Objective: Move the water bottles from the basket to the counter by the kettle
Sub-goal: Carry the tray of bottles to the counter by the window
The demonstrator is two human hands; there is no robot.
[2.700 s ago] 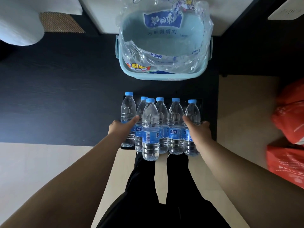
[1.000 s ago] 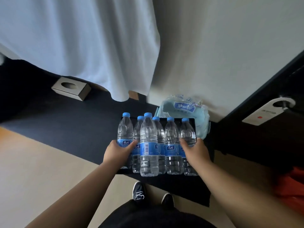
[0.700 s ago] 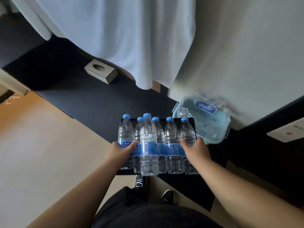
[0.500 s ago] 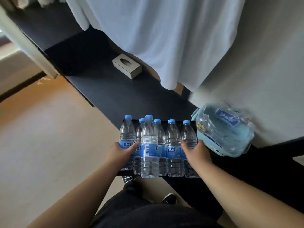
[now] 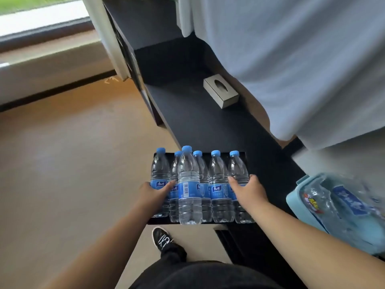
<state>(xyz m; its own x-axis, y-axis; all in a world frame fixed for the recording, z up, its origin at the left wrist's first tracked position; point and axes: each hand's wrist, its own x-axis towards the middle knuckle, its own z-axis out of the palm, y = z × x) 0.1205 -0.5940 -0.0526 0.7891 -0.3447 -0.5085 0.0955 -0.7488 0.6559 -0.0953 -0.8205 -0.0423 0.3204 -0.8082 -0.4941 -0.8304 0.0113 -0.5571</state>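
Several clear water bottles (image 5: 190, 184) with blue caps and blue labels stand upright on a black tray (image 5: 241, 156). I hold the tray in the air, over the floor at the edge of the dark counter (image 5: 208, 122). My left hand (image 5: 155, 191) presses against the leftmost bottles. My right hand (image 5: 249, 189) wraps the rightmost bottle. The light blue basket (image 5: 300, 201), lined with crumpled clear plastic wrap, sits at the right on the counter. No kettle is in view.
A grey tissue box (image 5: 221, 90) lies on the counter further along. White fabric (image 5: 291, 59) hangs above the counter's far side. A window (image 5: 41, 17) is at the top left, wooden floor (image 5: 73, 163) to the left. My shoe (image 5: 162, 238) shows below the tray.
The view has swung left along the counter: the basket slid to the right edge, the tissue box came nearer the middle, the window appeared. Both hands keep the same hold on the bottles.
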